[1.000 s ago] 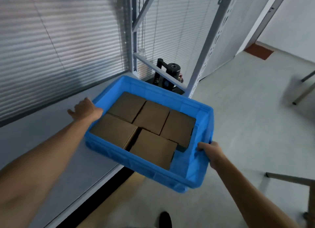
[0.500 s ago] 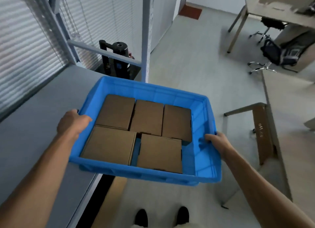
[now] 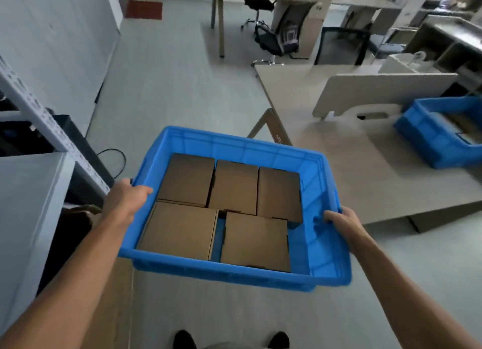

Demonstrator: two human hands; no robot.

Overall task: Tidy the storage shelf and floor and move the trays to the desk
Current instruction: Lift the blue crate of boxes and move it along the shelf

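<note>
I carry a blue plastic tray (image 3: 234, 273) in the air in front of me, above the grey floor. Several flat brown cardboard boxes (image 3: 180, 231) lie inside it. My left hand (image 3: 126, 198) grips the tray's left rim, thumb inside. My right hand (image 3: 339, 222) grips the right rim. A second blue tray (image 3: 427, 139) with cardboard in it stands on the beige desk (image 3: 352, 171) at the right. The grey storage shelf (image 3: 23, 192) is at my left.
A perforated grey shelf post (image 3: 41, 121) slants up at the left, with dark gear and a cable behind it. A beige divider panel (image 3: 378, 92) lies on the desk. Office chairs (image 3: 276, 39) and more desks stand farther back. Open grey floor lies ahead.
The tray has come off the shelf and swung right with my view. The desk and the second blue tray have come into sight. Both hands keep their grip.
</note>
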